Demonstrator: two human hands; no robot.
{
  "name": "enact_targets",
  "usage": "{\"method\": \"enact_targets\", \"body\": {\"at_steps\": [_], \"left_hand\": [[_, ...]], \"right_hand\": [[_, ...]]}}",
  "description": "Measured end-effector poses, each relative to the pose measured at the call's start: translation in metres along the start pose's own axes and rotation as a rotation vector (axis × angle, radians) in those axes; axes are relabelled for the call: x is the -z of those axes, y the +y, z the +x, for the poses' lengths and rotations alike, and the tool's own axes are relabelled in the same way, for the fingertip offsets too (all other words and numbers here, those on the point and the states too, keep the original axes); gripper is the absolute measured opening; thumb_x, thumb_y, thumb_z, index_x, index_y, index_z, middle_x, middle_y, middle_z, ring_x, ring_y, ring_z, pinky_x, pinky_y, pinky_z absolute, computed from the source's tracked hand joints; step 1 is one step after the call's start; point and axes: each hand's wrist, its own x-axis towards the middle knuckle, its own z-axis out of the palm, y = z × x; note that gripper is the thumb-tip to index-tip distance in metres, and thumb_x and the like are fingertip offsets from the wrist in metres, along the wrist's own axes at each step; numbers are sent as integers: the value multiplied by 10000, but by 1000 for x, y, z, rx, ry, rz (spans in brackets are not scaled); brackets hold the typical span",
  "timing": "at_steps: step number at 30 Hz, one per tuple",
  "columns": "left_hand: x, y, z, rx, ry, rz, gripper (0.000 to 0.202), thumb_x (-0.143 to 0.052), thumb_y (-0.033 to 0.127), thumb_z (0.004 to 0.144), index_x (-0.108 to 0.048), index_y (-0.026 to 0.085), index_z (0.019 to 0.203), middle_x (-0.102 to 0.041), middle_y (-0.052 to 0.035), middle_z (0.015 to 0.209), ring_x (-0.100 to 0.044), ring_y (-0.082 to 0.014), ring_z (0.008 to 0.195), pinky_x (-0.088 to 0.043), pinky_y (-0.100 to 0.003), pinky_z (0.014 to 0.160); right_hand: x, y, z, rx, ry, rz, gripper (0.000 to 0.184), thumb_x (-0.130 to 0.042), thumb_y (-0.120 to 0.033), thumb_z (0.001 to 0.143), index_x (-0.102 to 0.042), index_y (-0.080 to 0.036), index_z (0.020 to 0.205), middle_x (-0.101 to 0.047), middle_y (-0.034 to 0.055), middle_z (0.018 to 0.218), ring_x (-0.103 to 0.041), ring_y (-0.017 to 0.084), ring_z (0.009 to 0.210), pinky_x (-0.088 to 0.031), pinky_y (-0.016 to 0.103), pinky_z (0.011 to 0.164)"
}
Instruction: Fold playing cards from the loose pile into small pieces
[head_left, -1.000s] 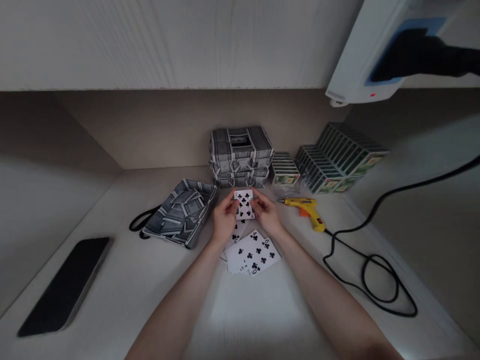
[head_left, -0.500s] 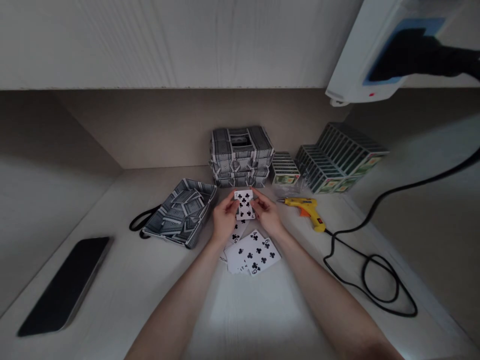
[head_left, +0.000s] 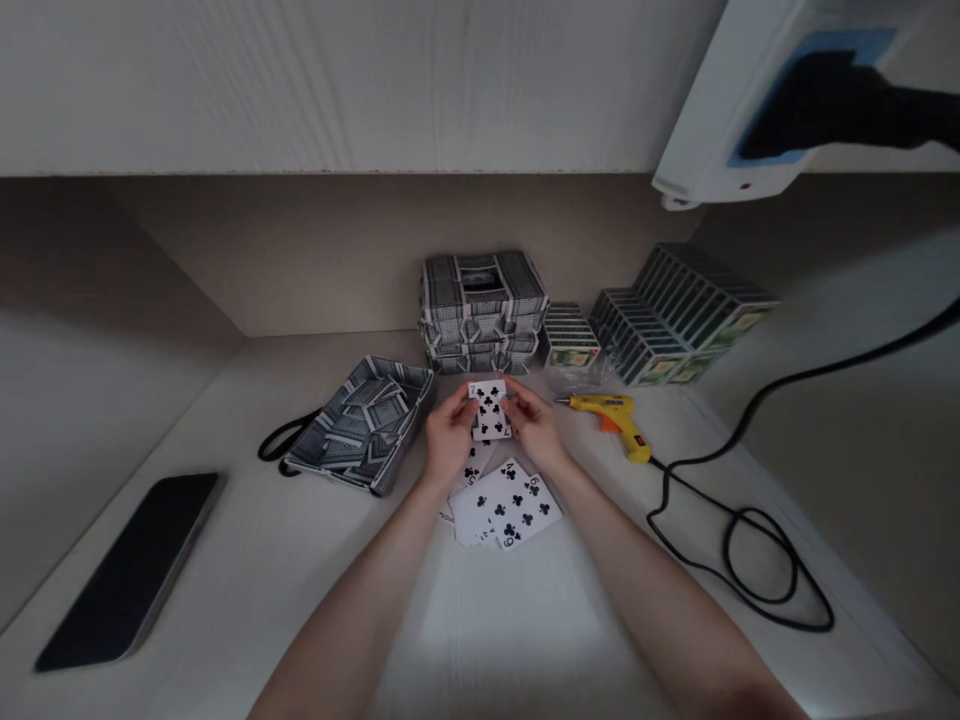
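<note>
A seven of clubs playing card (head_left: 490, 412) faces up between my two hands. My left hand (head_left: 449, 432) is closed on its left edge, thumb on the card's face. On the opposite edge, my right hand (head_left: 533, 427) pinches it the same way. Whether more cards lie behind it, I cannot tell. Just below, loose club cards (head_left: 517, 505) overlap on the table, a six or nine on top at the right. To the left of my hands sits an open box made of patterned cards (head_left: 394, 470), with folded card pieces (head_left: 367, 425) inside.
Behind my hands stand stacked card-built cases (head_left: 484, 300). Card packs (head_left: 652, 335) fill the back right. A yellow glue gun (head_left: 611, 415) lies right, its black cord (head_left: 750, 590) looping. A phone (head_left: 127, 575) lies left; a power strip (head_left: 720, 120) hangs above right.
</note>
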Motion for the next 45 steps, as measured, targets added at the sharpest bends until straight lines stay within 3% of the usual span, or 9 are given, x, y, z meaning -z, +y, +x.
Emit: {"method": "enact_targets", "body": {"at_steps": [14,24,29,38,45], "left_hand": [[-1,3,-1,30,7,-74,424,-678,286,651,-641,134,1045,-677,-24,717,-569,-112,601,-463,-244,594],[0,2,-1,-12,-15,-39,365,-654,293,669,-662,150,1005,-695,-61,897,-607,-145,730,-476,-278,696],[0,4,-2,-36,-1,5,360,-652,299,673,-668,153,1002,-698,-56,884,-606,-150,736,-479,-276,690],[1,7,-2,-35,-18,55,422,-640,310,704,-627,146,1093,-696,-63,921,-610,-151,741,-485,-276,694],[2,6,-2,-55,-71,70,453,-602,317,745,-575,160,1168,-653,-79,1081,-611,-161,857,-484,-278,762]], "right_hand": [[0,-1,1,-10,2,38,398,-626,-376,684,-585,-198,1038,-419,-59,578,-349,87,470,-284,234,462],[1,-7,0,-87,-29,102,371,-635,-352,658,-590,-175,981,-405,-80,531,-329,65,405,-232,220,398],[3,-6,0,-102,-61,128,349,-638,-363,655,-620,-173,948,-398,-83,499,-320,63,391,-231,219,388],[-1,-10,-3,-87,-40,17,495,-598,-422,696,-598,-162,1118,-410,-67,502,-302,73,430,-226,217,410],[-1,-5,-3,-41,-29,-55,530,-576,-423,724,-561,-165,1186,-464,-53,527,-369,95,476,-305,222,443]]}}
